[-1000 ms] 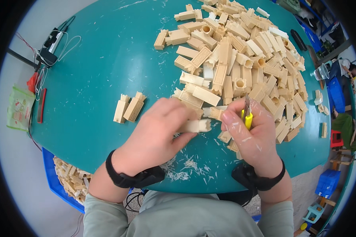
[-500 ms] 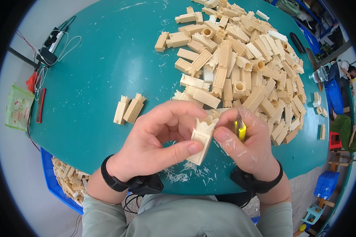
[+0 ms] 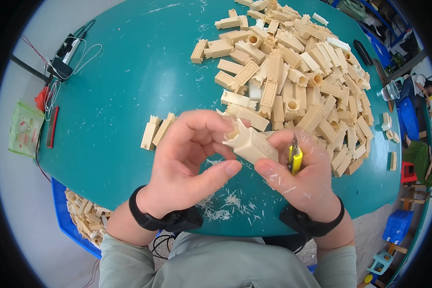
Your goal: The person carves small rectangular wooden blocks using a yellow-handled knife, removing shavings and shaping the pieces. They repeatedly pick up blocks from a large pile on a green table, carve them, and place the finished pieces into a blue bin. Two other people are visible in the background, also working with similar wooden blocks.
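A cream, rectangular hollow piece [image 3: 257,146] with a jagged crown-like open end is held in the air between my hands. My right hand [image 3: 305,165] pinches its plain end between thumb and forefinger. Tucked in that same hand is a small yellow-handled cutting tool [image 3: 295,160] with a dark metal tip pointing up; its exact kind is unclear. My left hand [image 3: 189,163] curves around the jagged end, its thumb clear of the piece and the fingers spread, some of them partly behind it. White shavings [image 3: 225,206] lie on the table below and stick to my right hand.
A large heap of similar pieces [image 3: 293,103] covers the green table's [image 3: 115,86] far right. Two more pieces [image 3: 151,132] stand left of my hands. A blue bin [image 3: 62,211] of pieces sits lower left. Power strip and cables [image 3: 67,55] lie at the left edge. Another person sits far right.
The piece has turned, its jagged end now facing left and its other end in my right fingers. My left thumb has come off it and the left fingers have spread.
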